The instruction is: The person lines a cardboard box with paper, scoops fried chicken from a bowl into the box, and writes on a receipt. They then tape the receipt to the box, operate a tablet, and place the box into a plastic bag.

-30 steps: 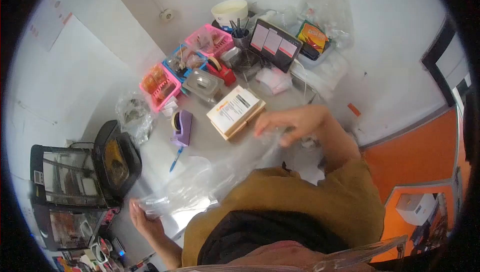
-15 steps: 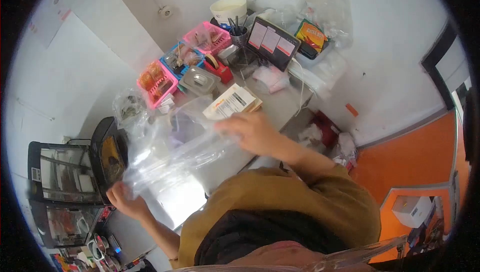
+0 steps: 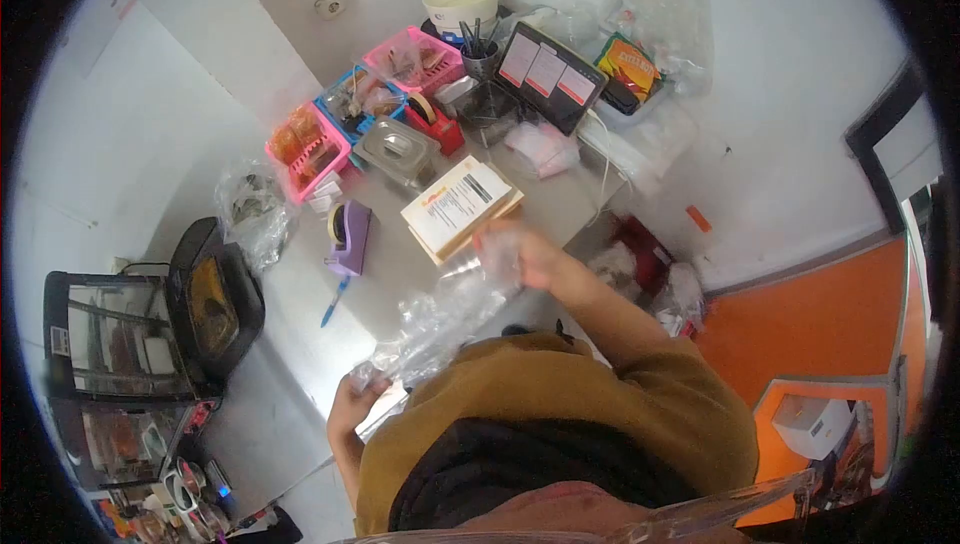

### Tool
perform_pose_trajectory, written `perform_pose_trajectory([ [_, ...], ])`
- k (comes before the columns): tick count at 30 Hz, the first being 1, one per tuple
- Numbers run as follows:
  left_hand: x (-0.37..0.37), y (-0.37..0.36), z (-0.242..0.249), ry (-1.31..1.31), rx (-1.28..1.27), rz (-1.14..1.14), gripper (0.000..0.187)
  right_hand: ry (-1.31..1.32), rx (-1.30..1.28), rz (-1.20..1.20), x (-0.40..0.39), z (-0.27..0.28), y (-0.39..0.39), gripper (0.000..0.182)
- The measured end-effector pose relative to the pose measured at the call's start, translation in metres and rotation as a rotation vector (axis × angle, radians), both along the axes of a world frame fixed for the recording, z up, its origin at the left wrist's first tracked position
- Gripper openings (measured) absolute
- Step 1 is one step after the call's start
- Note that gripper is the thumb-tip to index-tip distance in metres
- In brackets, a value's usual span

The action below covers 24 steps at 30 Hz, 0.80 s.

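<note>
A clear plastic bag [image 3: 435, 324], bunched and crinkled, stretches low in front of my body. My left hand [image 3: 356, 400] grips its near left end with closed fingers. At the other end, my right hand [image 3: 517, 254] is closed on the bag, whose film partly covers the fingers. Just beyond the right hand lies a stack of printed papers [image 3: 460, 206]. A purple tape dispenser [image 3: 350, 242] stands on the metal table [image 3: 385, 279], and a blue pen [image 3: 336, 302] rests near it.
Along the back are pink baskets [image 3: 318, 166] of packets, a lidded metal container [image 3: 398, 152], a red tape dispenser [image 3: 436, 126] and a tablet [image 3: 550, 76]. A black machine [image 3: 212, 294] and a glass-fronted cabinet [image 3: 125, 339] stand at left.
The bag, spread wide over the table before, is now gathered closer to my body. My left hand has moved right, uncovering the purple dispenser and pen; my right hand has shifted slightly right.
</note>
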<state>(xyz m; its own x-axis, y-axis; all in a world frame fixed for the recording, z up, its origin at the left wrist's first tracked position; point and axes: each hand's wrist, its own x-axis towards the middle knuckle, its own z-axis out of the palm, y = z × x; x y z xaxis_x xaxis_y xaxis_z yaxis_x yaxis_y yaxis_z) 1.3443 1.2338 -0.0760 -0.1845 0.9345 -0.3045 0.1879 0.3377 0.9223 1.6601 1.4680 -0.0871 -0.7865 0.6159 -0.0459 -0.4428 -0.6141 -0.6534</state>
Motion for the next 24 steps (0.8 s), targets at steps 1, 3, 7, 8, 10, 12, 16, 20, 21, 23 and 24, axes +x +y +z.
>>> perform_pose_trajectory([
  [1, 0.003, -0.002, -0.002, 0.005, 0.025, 0.025, 0.029, -0.066, 0.021, 0.09, 0.008, -0.007, -0.001, 0.021],
  [3, -0.013, -0.011, -0.028, -0.41, 0.291, 0.161, 0.037, -0.195, 0.063, 0.274, 0.027, -0.026, -0.001, 0.027],
  [7, -0.016, -0.017, -0.05, -0.743, 0.244, 0.532, 0.042, -0.612, 0.706, 0.5, 0.055, -0.022, -0.008, 0.037],
  [8, -0.014, -0.012, -0.058, -0.728, 0.24, 0.525, 0.041, -0.605, 0.646, 0.503, 0.059, -0.009, -0.004, 0.039],
  [10, -0.008, 0.007, -0.044, -0.444, 0.109, 0.231, 0.035, -0.38, 0.354, 0.368, 0.061, -0.016, -0.002, 0.041],
  [12, -0.007, 0.023, -0.047, -0.196, -0.028, -0.083, 0.022, 0.056, -0.102, 0.089, 0.053, -0.062, 0.001, 0.04],
  [16, 0.021, 0.037, -0.073, -0.518, 0.01, 0.21, 0.017, -0.921, 0.37, -0.289, 0.028, -0.095, 0.012, 0.027],
  [20, 0.034, 0.055, -0.124, -0.565, -0.102, 0.391, 0.023, -1.249, 0.841, -0.637, -0.009, -0.101, 0.0, 0.021],
  [21, 0.037, 0.059, -0.13, -0.592, -0.111, 0.424, 0.023, -1.184, 0.888, -0.508, -0.018, -0.091, -0.007, 0.02],
  [23, 0.042, 0.061, -0.138, -0.644, -0.13, 0.5, 0.023, -1.046, 0.878, -0.046, -0.031, -0.068, -0.022, 0.016],
  [24, 0.042, 0.062, -0.135, -0.651, -0.137, 0.463, 0.029, -1.033, 1.144, -0.131, -0.032, -0.09, -0.026, 0.015],
])
